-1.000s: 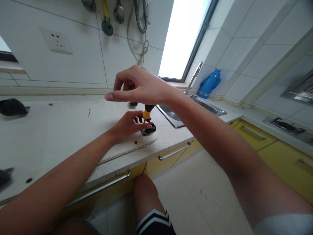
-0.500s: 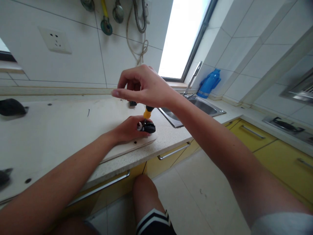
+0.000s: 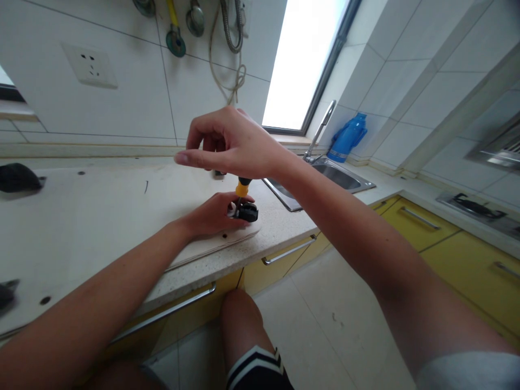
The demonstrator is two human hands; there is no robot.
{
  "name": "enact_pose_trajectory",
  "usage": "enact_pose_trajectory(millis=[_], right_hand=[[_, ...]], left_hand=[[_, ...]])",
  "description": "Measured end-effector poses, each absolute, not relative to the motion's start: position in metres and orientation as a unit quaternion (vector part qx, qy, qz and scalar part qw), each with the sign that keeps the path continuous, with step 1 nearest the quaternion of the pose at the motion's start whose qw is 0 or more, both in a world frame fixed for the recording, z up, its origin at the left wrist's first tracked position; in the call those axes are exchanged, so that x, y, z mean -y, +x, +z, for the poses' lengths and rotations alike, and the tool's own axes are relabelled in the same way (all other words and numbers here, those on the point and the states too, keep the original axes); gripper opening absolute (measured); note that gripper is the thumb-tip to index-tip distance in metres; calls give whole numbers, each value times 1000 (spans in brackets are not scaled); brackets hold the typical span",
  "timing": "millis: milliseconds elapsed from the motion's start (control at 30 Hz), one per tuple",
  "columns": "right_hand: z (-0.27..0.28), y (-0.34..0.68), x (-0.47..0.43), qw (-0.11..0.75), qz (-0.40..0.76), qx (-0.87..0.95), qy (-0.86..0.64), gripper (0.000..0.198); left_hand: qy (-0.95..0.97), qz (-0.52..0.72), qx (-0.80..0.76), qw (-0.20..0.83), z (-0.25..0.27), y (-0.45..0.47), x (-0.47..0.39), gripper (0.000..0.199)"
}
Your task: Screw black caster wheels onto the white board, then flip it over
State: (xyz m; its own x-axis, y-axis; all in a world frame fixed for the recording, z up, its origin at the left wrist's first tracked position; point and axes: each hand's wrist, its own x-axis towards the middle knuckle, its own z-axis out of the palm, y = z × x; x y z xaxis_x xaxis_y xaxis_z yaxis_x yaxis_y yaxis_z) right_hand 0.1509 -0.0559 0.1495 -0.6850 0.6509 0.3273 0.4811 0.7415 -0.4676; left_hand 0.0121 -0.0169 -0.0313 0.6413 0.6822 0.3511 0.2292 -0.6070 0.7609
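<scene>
My left hand (image 3: 211, 215) is closed around a black caster wheel (image 3: 247, 212) with a pale metal fitting, keeping it against the right end of a white board (image 3: 101, 216) with dark holes. A screwdriver (image 3: 242, 189) with a yellow-and-black handle stands nearly upright, its shaft reaching down to the caster. My right hand (image 3: 231, 138) is over the handle, fingers curled and thumb stretched left. The handle's upper end is hidden behind the palm, and so is part of the grip. Where the screwdriver's tip sits cannot be made out.
More black casters (image 3: 18, 177) sit at the board's left end. A small dark item (image 3: 219, 174) lies behind my right hand. To the right are a steel sink (image 3: 339, 176), a tap (image 3: 323, 127) and a blue flask (image 3: 348, 138). Yellow drawers (image 3: 406, 225) run below the counter.
My right hand has shifted slightly left, and the screwdriver handle has moved a little left with it. My left hand and the caster stay nearly where they were.
</scene>
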Motion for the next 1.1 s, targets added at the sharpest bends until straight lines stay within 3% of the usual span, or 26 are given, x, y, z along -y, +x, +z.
enact_pose_trajectory(millis=[333,700,933,1100], right_hand=[[150,147,52,238,164,909,-302,32],[147,143,53,268,172,894,-314,35],[100,147,50,470,248,796,-290,53],[117,146,60,564,182,746,-303,62]], left_hand=[[837,308,-256,374,-30,11,17,93],[841,314,-250,362,-27,11,20,93],[834,318,-253,372,-24,12,23,73],[835,336,-212,379,-28,12,21,92]])
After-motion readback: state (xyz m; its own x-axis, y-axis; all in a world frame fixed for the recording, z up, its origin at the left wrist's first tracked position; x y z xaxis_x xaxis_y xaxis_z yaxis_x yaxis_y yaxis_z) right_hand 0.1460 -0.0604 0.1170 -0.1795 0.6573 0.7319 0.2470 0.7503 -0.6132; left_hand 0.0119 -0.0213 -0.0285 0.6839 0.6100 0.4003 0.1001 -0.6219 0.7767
